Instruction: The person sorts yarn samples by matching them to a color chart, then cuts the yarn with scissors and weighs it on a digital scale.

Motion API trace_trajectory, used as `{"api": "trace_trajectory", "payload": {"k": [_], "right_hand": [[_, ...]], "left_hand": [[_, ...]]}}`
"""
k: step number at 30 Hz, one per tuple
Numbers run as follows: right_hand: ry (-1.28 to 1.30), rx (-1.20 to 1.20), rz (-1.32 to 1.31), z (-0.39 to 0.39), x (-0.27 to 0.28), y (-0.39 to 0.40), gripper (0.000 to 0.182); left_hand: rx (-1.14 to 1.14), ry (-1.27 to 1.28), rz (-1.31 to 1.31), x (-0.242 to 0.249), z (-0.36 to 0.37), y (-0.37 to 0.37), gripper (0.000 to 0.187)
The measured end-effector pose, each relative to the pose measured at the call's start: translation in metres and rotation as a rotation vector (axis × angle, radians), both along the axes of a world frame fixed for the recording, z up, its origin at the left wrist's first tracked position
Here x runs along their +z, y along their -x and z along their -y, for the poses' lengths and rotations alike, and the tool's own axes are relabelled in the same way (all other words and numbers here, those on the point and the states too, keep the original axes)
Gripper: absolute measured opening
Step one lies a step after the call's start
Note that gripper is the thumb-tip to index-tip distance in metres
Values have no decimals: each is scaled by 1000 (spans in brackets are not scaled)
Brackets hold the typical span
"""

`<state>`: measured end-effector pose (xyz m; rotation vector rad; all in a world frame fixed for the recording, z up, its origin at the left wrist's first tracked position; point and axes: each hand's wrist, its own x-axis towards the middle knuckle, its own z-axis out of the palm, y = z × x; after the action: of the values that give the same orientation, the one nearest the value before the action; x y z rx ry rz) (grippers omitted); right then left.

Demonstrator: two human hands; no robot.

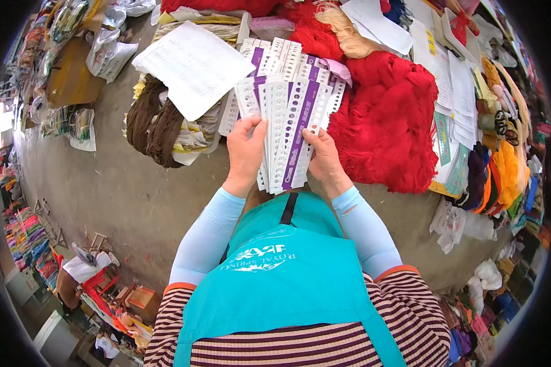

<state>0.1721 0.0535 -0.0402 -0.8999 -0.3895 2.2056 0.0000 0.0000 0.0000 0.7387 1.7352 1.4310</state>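
Note:
Both my hands hold a fanned stack of white and purple punched cards (pixel 300 131) with rows of holes. My left hand (pixel 246 153) pinches the stack's left side, thumb on top. On the right side, my right hand (pixel 326 158) grips the cards between thumb and fingers. More punched cards (pixel 286 52) lie just beyond the stack. A large bundle of red thread (pixel 389 122) is right of my right hand. Left of the cards, a white sheet with writing (pixel 193 68) rests over brown thread (pixel 156 125) and a bin of papers.
Papers (pixel 459 92) and a white tray (pixel 456 33) lie at the right, beside orange and yellow thread (pixel 507 168). Plastic-wrapped bundles (pixel 110 55) are at the upper left. A person sits at the lower left near a cardboard box (pixel 143 302).

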Motion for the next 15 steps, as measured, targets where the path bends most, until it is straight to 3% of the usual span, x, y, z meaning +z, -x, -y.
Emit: {"api": "trace_trajectory", "payload": {"k": [8,11,15], "right_hand": [[27,-138,106,-8,-40,-38,24],[-151,-331,337,-48,-52,-48,20],[-370,-223,600,-83,-93,-24,28]], "left_hand": [[135,65,138,-9,31,22,20],[182,24,160,8,43,31,16],[248,-62,210,30,65,48,12]]}}
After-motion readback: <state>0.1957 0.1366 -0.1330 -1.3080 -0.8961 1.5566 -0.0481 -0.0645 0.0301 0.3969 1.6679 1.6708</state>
